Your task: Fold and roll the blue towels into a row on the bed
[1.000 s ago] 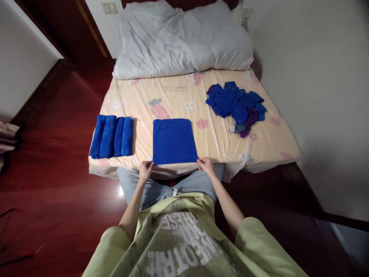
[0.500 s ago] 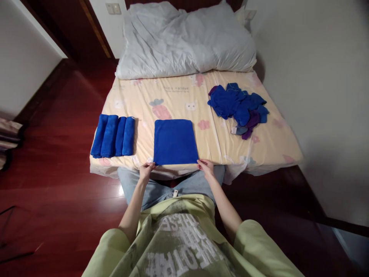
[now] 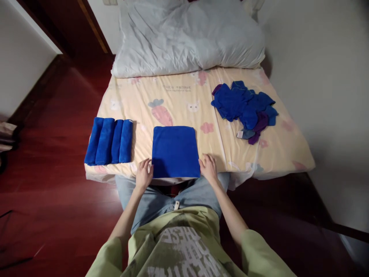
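Observation:
A blue cloth [image 3: 175, 152], squarish and flat, lies at the front edge of the bed. At its left side, near the front corner, my left hand [image 3: 144, 173] rests with fingers apart, touching the cloth's edge. My right hand [image 3: 208, 167] is at the opposite side, its fingers spread and its thumb by the cloth's edge. Several rolled blue cloths [image 3: 110, 141] lie side by side on the left of the bed. On the right is a loose heap of blue and purple cloths [image 3: 240, 104], with a small white tag showing.
The bed [image 3: 184, 94] has a yellow patterned sheet, with a large grey-white quilt [image 3: 187, 36] across its far end. A wall [image 3: 323, 92] stands on the right. Dark red floor [image 3: 57, 181] shows on the left.
Both hands have let go of the cloth's front corners and opened, moving a little up along its sides. The camera view has shifted slightly closer to the bed.

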